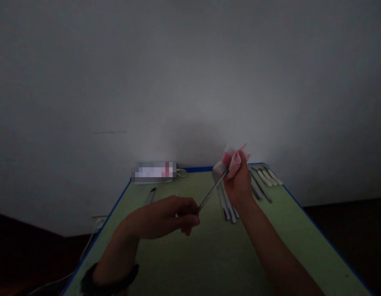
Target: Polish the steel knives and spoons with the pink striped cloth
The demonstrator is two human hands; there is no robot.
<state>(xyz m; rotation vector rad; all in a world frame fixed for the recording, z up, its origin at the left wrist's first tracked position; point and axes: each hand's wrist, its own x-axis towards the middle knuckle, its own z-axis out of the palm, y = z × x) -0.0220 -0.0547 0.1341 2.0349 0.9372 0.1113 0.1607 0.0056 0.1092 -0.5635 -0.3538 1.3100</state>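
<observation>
A slim metal piece of cutlery (211,192) slants up between my hands. Its near end is pinched in the fingers of my left hand (174,216). The far end disappears into a pink and white cloth (235,164), so its kind cannot be made out. My right hand (239,181) grips that bunched cloth around the far end. Below and beside my right hand, several metal utensils (227,207) lie side by side, their upper ends partly covered by the cloth and hand.
On the right of the pale green table (190,263) lie more metal utensils (264,191) and several white-handled ones (269,176). A knife-like piece (151,196) lies behind my left forearm. At the back left is a blurred-out white object (155,172) with a cord. A wall (190,82) stands behind.
</observation>
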